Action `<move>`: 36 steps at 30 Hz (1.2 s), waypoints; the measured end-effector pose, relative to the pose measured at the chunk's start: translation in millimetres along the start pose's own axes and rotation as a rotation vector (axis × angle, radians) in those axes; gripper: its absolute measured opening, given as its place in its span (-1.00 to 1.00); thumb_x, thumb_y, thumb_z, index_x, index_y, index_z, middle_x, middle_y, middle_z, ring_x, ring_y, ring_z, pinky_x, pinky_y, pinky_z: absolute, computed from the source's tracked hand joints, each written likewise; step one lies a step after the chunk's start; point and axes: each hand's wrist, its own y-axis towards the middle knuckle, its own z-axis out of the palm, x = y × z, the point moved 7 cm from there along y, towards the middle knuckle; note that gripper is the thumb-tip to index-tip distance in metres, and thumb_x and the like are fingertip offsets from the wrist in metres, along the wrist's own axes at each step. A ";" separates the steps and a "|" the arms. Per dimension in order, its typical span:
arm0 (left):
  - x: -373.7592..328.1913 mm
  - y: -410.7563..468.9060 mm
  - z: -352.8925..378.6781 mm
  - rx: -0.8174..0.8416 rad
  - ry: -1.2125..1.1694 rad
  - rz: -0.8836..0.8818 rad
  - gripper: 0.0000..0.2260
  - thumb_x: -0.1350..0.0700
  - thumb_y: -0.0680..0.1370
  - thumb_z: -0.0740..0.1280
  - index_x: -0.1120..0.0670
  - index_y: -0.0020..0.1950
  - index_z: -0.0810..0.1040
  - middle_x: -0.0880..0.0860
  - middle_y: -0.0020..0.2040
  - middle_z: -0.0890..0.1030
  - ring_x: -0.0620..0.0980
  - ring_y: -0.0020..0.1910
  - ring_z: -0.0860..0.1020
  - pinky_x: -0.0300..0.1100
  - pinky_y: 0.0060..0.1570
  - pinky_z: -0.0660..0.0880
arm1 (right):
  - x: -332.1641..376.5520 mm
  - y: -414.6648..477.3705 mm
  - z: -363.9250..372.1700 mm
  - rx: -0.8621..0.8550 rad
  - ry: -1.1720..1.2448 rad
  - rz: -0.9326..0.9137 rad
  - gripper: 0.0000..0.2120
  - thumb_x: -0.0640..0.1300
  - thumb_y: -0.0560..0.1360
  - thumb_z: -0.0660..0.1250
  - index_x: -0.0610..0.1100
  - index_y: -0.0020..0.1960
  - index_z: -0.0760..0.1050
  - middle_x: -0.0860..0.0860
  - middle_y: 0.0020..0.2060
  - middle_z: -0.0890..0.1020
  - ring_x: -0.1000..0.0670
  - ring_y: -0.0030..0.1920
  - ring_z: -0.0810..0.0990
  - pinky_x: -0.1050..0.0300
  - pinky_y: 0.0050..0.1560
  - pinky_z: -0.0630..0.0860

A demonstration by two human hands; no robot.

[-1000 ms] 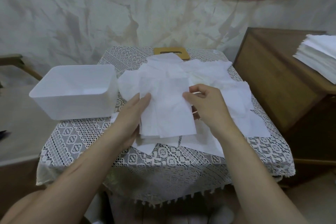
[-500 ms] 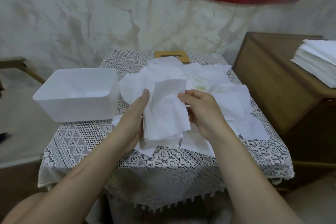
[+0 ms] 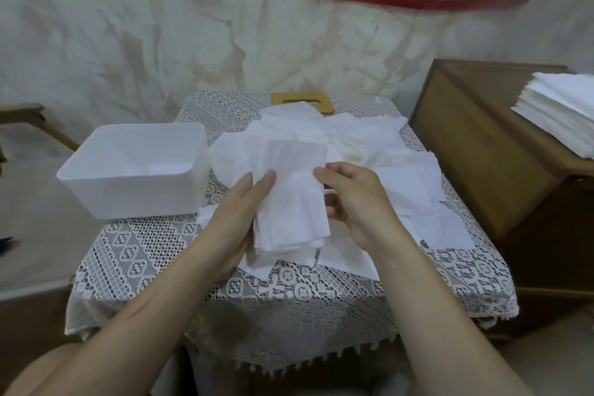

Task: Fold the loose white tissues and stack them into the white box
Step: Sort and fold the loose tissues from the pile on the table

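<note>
I hold a folded white tissue [image 3: 291, 196] upright between both hands above the table's middle. My left hand [image 3: 239, 219] pinches its left edge, thumb on the front. My right hand [image 3: 356, 202] pinches its right edge, thumb on the front and fingers behind. Under and behind it lies a heap of loose white tissues [image 3: 369, 151] spread over the lace cloth. The white box [image 3: 135, 175] stands at the table's left side, with what looks like a thin layer of white at its bottom.
The lace-covered table [image 3: 289, 286] has a tan wooden lid [image 3: 303, 100] at its back edge. A wooden cabinet [image 3: 482, 145] stands to the right with a stack of white tissues [image 3: 559, 116] on it. A stained wall is behind.
The tissue between my hands has gone from a wide sheet to a narrower folded strip, as my hands drew closer together and lifted it slightly.
</note>
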 end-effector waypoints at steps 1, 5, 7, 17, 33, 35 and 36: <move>0.4 -0.1 -1.7 -0.010 0.015 0.007 -0.62 -0.01 0.62 0.32 0.09 0.42 0.51 0.07 0.25 0.70 0.10 0.25 0.66 0.08 0.22 0.58 | 0.2 -0.5 0.6 0.001 -0.002 -0.003 -0.96 -0.18 0.57 0.39 -0.13 -0.04 0.61 -0.03 -0.28 0.67 0.02 -0.47 0.52 0.17 -0.40 0.51; 2.8 0.2 -8.2 -0.041 0.054 0.010 -0.72 0.12 0.67 0.31 0.07 0.39 0.53 0.08 0.21 0.71 0.11 0.19 0.68 0.11 0.17 0.60 | 4.7 -2.0 0.8 0.014 -0.156 -0.052 -0.82 -0.04 0.54 0.44 -0.16 0.00 0.62 0.00 -0.25 0.67 -0.02 -0.40 0.61 0.12 -0.34 0.57; 3.0 0.3 -9.0 -0.047 0.048 0.012 -0.73 0.12 0.68 0.30 0.07 0.38 0.53 0.08 0.20 0.71 0.11 0.19 0.68 0.09 0.14 0.61 | 6.5 -2.1 0.1 0.017 -0.287 -0.093 -0.81 -0.04 0.52 0.47 -0.16 -0.01 0.62 -0.02 -0.24 0.71 -0.10 -0.30 0.69 -0.01 -0.27 0.64; 2.5 0.9 -9.9 -0.058 0.062 0.023 -0.72 0.10 0.66 0.33 0.08 0.37 0.54 0.09 0.19 0.72 0.14 0.19 0.68 0.15 0.18 0.61 | -0.3 -3.3 9.8 0.049 -0.295 -0.093 -0.90 -0.16 0.53 0.44 -0.17 0.01 0.63 -0.05 -0.27 0.71 -0.04 -0.36 0.66 0.15 -0.41 0.53; 2.3 -0.7 -5.1 -0.039 0.037 0.022 -0.71 0.09 0.67 0.31 0.10 0.39 0.53 0.12 0.19 0.72 0.14 0.17 0.69 0.10 0.15 0.62 | -0.3 -13.3 14.0 0.137 -0.144 -0.046 -0.88 -0.16 0.61 0.36 -0.21 0.01 0.62 -0.11 -0.25 0.66 -0.03 -0.34 0.57 0.17 -0.43 0.48; 2.2 -0.5 -7.3 -0.047 0.057 0.028 -0.72 0.11 0.67 0.32 0.09 0.38 0.54 0.12 0.17 0.72 0.14 0.15 0.70 0.10 0.12 0.63 | 0.6 -11.5 14.3 0.112 -0.197 -0.083 -0.87 -0.14 0.60 0.38 -0.21 0.03 0.61 -0.18 -0.23 0.70 -0.07 -0.32 0.62 0.13 -0.40 0.50; 2.3 -0.3 -8.6 -0.053 0.063 0.029 -0.73 0.11 0.67 0.32 0.09 0.37 0.55 0.12 0.16 0.73 0.14 0.15 0.70 0.10 0.12 0.63 | 1.2 -10.0 13.6 0.093 -0.242 -0.113 -0.89 -0.12 0.58 0.40 -0.17 0.02 0.62 -0.20 -0.23 0.70 -0.09 -0.32 0.62 0.10 -0.39 0.50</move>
